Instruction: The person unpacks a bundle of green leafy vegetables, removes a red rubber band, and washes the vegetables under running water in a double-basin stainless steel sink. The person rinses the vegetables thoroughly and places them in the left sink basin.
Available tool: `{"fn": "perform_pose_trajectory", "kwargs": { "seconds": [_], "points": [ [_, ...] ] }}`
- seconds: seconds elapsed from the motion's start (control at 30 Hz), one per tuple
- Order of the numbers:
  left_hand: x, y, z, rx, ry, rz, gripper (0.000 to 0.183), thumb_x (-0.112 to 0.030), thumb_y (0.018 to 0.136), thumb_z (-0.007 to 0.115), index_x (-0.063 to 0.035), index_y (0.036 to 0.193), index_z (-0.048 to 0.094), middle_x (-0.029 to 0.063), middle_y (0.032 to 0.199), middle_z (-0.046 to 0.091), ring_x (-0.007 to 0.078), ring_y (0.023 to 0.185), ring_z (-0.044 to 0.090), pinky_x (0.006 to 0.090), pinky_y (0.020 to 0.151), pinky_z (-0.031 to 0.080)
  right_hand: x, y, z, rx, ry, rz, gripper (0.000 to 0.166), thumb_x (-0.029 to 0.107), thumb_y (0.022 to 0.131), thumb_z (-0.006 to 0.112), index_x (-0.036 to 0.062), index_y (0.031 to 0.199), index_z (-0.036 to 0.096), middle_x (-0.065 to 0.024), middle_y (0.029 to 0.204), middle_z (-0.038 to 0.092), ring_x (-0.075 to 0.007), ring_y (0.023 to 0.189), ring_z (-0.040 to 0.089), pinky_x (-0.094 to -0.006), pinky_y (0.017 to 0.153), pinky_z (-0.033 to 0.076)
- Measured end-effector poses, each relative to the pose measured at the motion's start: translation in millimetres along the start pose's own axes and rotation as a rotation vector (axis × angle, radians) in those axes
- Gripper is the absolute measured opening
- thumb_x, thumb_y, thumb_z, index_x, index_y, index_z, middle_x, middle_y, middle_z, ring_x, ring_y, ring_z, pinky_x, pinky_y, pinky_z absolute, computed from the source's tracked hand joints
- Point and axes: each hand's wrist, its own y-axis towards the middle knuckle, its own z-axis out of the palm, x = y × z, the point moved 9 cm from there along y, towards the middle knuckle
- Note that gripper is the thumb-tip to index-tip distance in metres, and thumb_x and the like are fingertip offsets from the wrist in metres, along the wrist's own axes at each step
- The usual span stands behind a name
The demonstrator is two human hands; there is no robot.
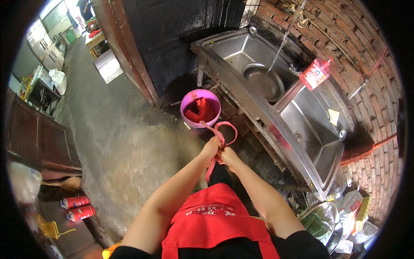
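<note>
My left hand [212, 148] and my right hand [229, 156] are close together in front of the red apron [207, 223], both closed on a pink fabric strap [229, 124]. The strap makes a loop above the hands, and an end hangs below them. Just beyond, a pink-purple bucket [190, 97] stands on the floor with a red cloth or garment [203, 108] inside. Whether the strap touches the bucket's rim cannot be told. Water runs into a round metal basin [277, 84] in the far bowl of the steel double sink [237, 94].
A pink bottle [315, 74] stands on the sink's divider. A dark door panel [181, 22] and wooden post [134, 48] rise beyond the bucket. Two red cylinders [75, 202] lie at left. A bowl of greens [318, 220] sits at lower right; a person [84, 9] is far off.
</note>
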Motion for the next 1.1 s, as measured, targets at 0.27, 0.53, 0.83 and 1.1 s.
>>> {"fn": "perform_pose_trajectory", "kwargs": {
  "seconds": [0.27, 0.53, 0.83, 1.1],
  "points": [
    [-63, 58, -141, -0.544, 0.199, -0.002, 0.049, -0.043, 0.082, 0.039, -0.0146, 0.123, 0.033, 0.0035, 0.118, 0.040, 0.0195, 0.101, 0.041, 0.0372, 0.082, 0.031, 5, 213, -24, 0.192, 0.463, 0.430, 0.019, 0.026, 0.077, 0.053, 0.0110, 0.084, 0.044, -0.0043, 0.065, 0.047, -0.0111, 0.052, 0.049, -0.0220, 0.039, 0.034],
    [-28, 34, -230, -0.884, -0.079, -0.155, 0.056, -0.047, 0.076, 0.045, -0.0155, 0.121, 0.033, 0.0083, 0.122, 0.037, 0.0245, 0.104, 0.042, 0.0402, 0.080, 0.036, 44, 261, -62, 0.182, 0.143, 0.410, 0.035, 0.027, 0.081, 0.047, 0.0084, 0.110, 0.039, -0.0110, 0.107, 0.044, -0.0214, 0.077, 0.056, -0.0336, 0.064, 0.048],
    [-17, 60, -228, -0.717, 0.270, -0.348, 0.043, -0.038, 0.079, 0.046, -0.0066, 0.110, 0.044, 0.0075, 0.102, 0.050, 0.0172, 0.074, 0.052, 0.0298, 0.060, 0.042, 396, 130, -328, -0.608, -0.207, -0.771, 0.013, 0.007, 0.084, 0.037, -0.0007, 0.085, 0.048, -0.0068, 0.066, 0.050, -0.0153, 0.056, 0.052, -0.0264, 0.049, 0.046],
    [-78, 113, -212, -0.669, 0.470, -0.216, 0.031, -0.023, 0.080, 0.049, -0.0032, 0.103, 0.050, 0.0078, 0.091, 0.055, 0.0167, 0.077, 0.053, 0.0275, 0.063, 0.043, 628, 112, -493, -0.808, -0.863, -0.928, 0.029, 0.009, 0.081, 0.042, 0.0078, 0.110, 0.045, -0.0091, 0.083, 0.055, -0.0152, 0.072, 0.055, -0.0276, 0.061, 0.044]
  ]
}}
